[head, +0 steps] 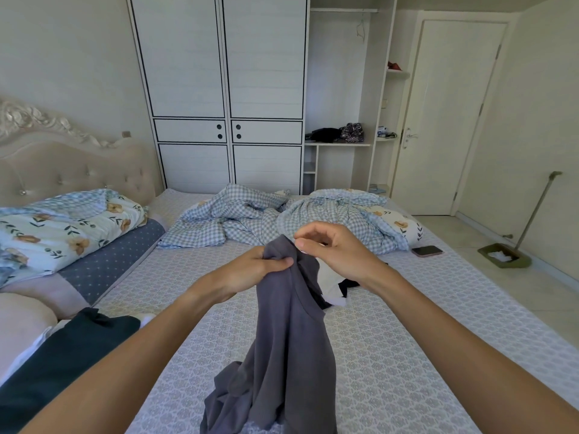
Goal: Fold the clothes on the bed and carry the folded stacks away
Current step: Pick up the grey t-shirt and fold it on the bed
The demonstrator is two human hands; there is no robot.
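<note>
pinching the top edge of a grey garment (291,333), the left hand (250,270) holds it above the bed (407,355); the right hand (332,249) hovers just beside it, fingers loosely curled, holding nothing. looks like the folding step's start: next, probably, find the second corner and spread it flat

Home bedroom: bed (391,355), wardrobe (219,89), crumpled duvet (250,217).
</note>
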